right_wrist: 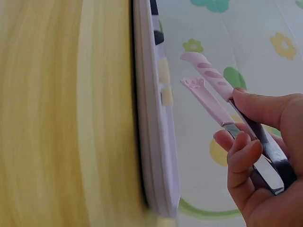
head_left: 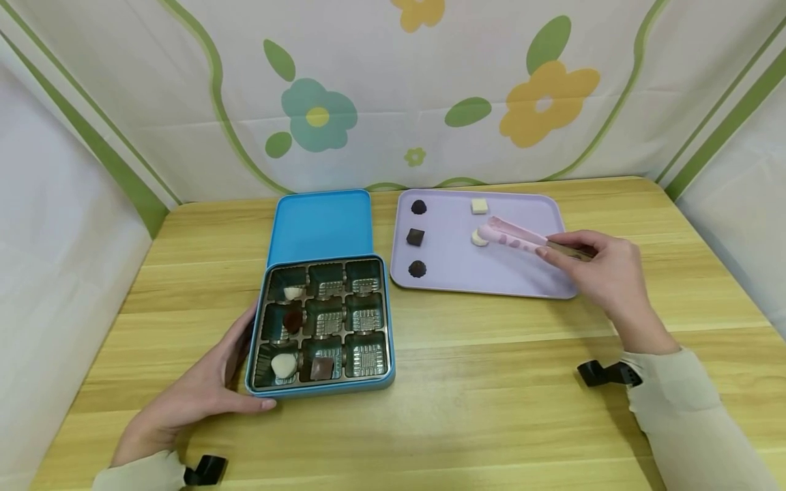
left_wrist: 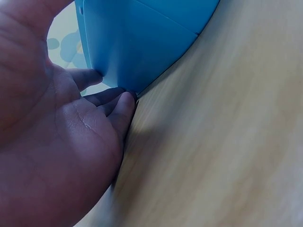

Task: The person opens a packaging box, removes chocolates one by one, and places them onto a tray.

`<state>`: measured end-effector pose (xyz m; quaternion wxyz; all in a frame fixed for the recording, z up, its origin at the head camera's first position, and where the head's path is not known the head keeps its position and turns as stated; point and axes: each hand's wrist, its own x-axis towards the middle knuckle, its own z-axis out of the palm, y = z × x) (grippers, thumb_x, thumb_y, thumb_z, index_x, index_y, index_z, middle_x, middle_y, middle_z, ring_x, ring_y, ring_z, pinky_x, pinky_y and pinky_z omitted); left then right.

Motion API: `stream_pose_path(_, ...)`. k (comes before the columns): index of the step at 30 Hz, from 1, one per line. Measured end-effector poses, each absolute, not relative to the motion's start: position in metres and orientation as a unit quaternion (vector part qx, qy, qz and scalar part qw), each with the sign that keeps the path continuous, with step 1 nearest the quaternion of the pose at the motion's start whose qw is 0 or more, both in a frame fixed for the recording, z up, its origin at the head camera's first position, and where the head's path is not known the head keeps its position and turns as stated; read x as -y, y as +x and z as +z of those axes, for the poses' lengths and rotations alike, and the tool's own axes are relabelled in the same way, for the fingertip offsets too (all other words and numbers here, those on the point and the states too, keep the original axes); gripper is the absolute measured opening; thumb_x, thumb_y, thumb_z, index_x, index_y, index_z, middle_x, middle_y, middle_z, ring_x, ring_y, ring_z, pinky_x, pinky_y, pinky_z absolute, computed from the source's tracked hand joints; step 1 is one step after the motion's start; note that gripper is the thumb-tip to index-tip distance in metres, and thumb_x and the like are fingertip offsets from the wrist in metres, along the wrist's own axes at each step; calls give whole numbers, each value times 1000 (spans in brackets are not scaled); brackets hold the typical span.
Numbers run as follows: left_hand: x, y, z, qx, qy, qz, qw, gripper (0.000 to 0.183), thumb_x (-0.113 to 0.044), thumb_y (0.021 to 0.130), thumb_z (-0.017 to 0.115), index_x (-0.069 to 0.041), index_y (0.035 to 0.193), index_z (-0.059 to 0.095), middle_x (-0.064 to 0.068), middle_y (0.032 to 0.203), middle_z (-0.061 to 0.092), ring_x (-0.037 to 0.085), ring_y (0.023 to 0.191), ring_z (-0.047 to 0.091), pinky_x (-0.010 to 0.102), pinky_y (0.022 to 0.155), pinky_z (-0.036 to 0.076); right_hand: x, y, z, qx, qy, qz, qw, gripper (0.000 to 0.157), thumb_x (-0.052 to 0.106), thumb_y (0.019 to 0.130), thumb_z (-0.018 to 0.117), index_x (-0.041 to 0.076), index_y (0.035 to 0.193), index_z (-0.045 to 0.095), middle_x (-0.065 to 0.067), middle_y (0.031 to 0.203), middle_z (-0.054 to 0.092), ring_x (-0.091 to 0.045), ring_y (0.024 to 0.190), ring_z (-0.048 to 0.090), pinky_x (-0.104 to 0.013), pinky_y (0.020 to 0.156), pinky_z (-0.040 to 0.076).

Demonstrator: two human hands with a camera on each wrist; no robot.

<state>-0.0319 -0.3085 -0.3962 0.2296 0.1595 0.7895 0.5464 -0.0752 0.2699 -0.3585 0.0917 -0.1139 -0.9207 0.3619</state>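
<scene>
In the head view my right hand [head_left: 604, 269] holds pink-tipped tongs [head_left: 512, 235] over a lilac tray [head_left: 528, 279]. Their tips overlap a round white chocolate [head_left: 478, 238] there. The right wrist view shows the tong arms [right_wrist: 208, 101] spread, with nothing between the tips, and the thumb and fingers pinching the metal part. A blue tin [head_left: 319, 392] with a compartmented insert stands to the left. It holds two white chocolates [head_left: 284, 366], a dark brown one [head_left: 293, 320] and a brown square one [head_left: 322, 368]. Against its near left corner rests my left hand [head_left: 205, 382], fingers touching its side [left_wrist: 125, 47].
A square white chocolate [head_left: 479, 206] lies at the back of the tray. Three dark chocolates [head_left: 415, 237] line its left part. Behind the tin lies its blue lid [head_left: 321, 225]. A flower-patterned cloth [head_left: 393, 88] hangs behind the wooden table [head_left: 467, 395].
</scene>
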Motion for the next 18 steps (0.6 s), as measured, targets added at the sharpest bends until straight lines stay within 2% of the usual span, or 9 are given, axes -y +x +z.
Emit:
stream_pose_path(5,309,-32,-397,-789,163,548,227,138,-3,80,93,-41,173,-2,-2,183,-7,21,167,-9,-4,108,20,-246,-71,-352,909,-60,403,93,35,41,92,88,15,115,85,39,89,67,5,83,64,-11,67,51)
stream_pose_path(8,310,-32,-397,-789,164,547,225,138,-3,80,93,-40,173,-1,-2,184,-7,21,167,-8,-4,108,20,-227,-69,-351,905,-8,416,88,27,32,92,89,16,113,85,20,98,79,4,85,66,-12,68,52)
stream_pose_path(12,308,-33,-395,-796,164,538,222,137,-5,80,94,-40,174,1,0,184,-4,27,167,-6,-4,108,20,-200,-64,-348,898,59,430,71,22,25,90,90,19,111,86,-3,108,83,0,93,68,-13,75,52)
stream_pose_path(15,308,-33,-395,-798,167,536,221,136,-5,80,94,-40,174,1,2,184,-3,29,167,-5,-4,108,20,-182,-61,-347,885,115,447,56,20,20,89,91,20,108,86,1,102,83,-4,90,70,-15,76,54)
stream_pose_path(18,308,-33,-395,-793,168,542,222,136,-5,80,94,-40,174,1,2,184,-4,27,167,-6,-3,108,20,-165,-59,-346,870,179,457,44,19,16,87,92,20,105,86,6,94,81,-7,77,66,-19,67,54)
